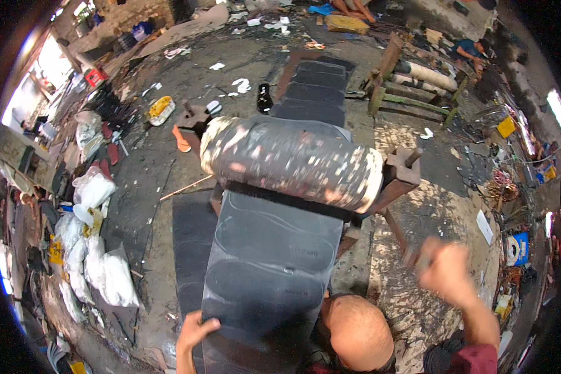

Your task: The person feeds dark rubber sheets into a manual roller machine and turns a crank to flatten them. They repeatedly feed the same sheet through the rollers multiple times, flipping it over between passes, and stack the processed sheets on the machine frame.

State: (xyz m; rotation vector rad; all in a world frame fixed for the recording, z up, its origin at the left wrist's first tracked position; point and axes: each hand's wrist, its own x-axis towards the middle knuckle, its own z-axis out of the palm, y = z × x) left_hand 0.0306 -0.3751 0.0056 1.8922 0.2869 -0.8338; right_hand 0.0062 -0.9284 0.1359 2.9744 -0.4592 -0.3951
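Observation:
A long black rubber sheet with sole-shaped outlines runs up to a thick, mottled roller. On the roller's far side lies another stretch of similar black sheet. My left hand grips the sheet's left edge, its thumb on top; the other fingers are partly hidden. Off to the right, my right hand is closed round the end of a crank handle that slopes down from the roller's right post. That hand is smeared by motion. My bare knee is beside the sheet.
Another dark sheet lies on the floor at left, near a thin stick. White plastic bags line the left side. A wooden rack with rolls stands far right. Another person is beyond it; a black sole lies ahead.

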